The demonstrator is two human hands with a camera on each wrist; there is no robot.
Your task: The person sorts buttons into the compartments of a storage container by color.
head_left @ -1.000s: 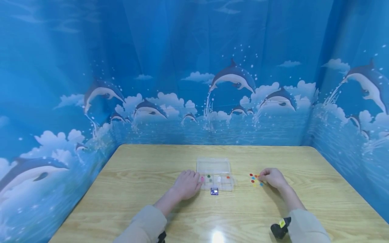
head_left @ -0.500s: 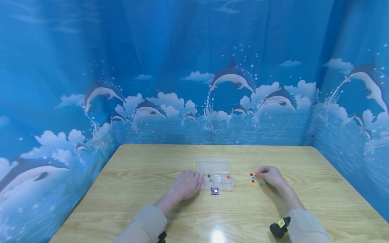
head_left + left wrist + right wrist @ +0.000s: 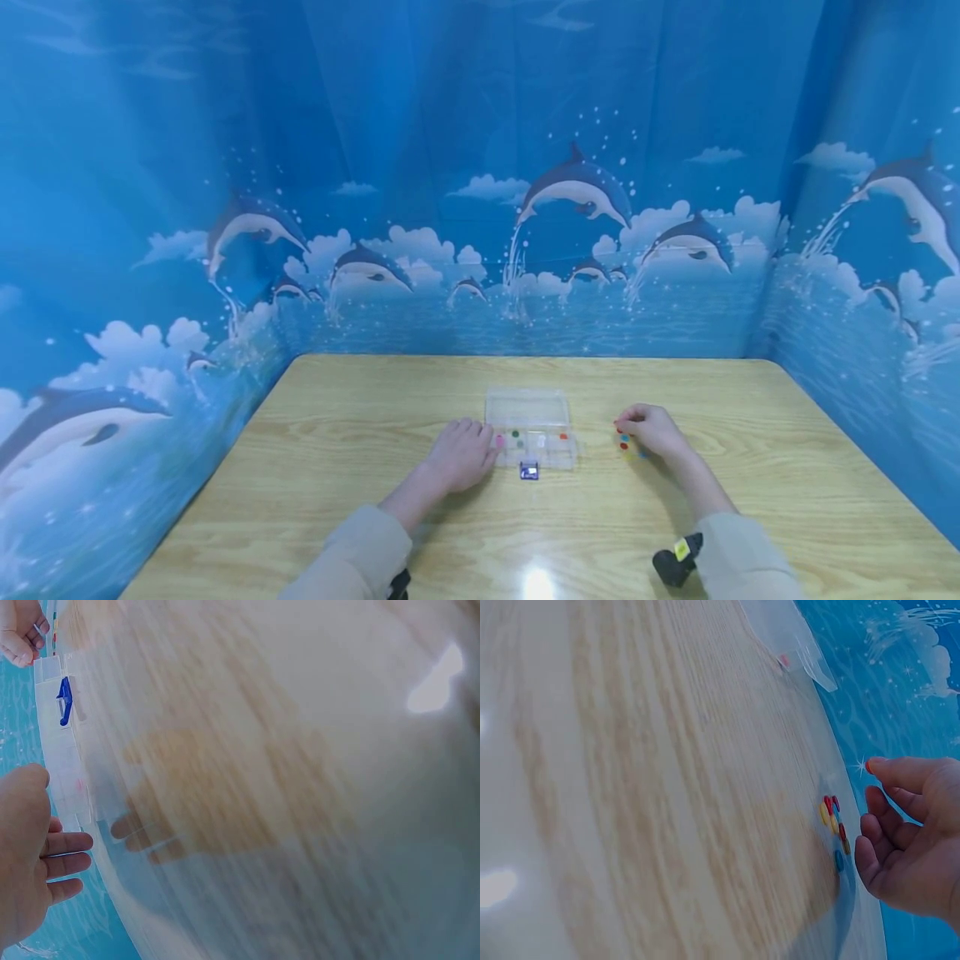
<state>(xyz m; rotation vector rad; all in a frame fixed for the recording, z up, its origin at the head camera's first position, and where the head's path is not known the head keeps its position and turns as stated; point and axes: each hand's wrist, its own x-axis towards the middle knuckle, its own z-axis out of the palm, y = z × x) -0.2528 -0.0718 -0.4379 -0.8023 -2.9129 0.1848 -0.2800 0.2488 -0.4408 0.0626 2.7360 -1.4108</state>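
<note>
A clear plastic compartment box (image 3: 561, 460) lies on the table with its lid (image 3: 527, 408) laid back and a blue-purple latch (image 3: 529, 471) at the front. Pink, green and orange round pieces sit in its compartments. My left hand (image 3: 461, 455) rests at the box's left end, thumb and index right at its edge; its other fingers extend loosely in the left wrist view. To the right, my right hand (image 3: 654, 429) is raised over several small button-like discs (image 3: 624, 446), red, yellow and blue. It pinches a small orange disc (image 3: 869, 766) at the thumb tip.
The wood-grain table (image 3: 360, 400) stands against a blue curtain (image 3: 450, 167) printed with dolphins. Light glares off the table's near middle (image 3: 537, 583). A dark wrist camera (image 3: 677, 563) is strapped by the right sleeve.
My right hand has moved left and slightly away from me, lifting the orange disc out of the scattered pieces. My left hand and the box have stayed put.
</note>
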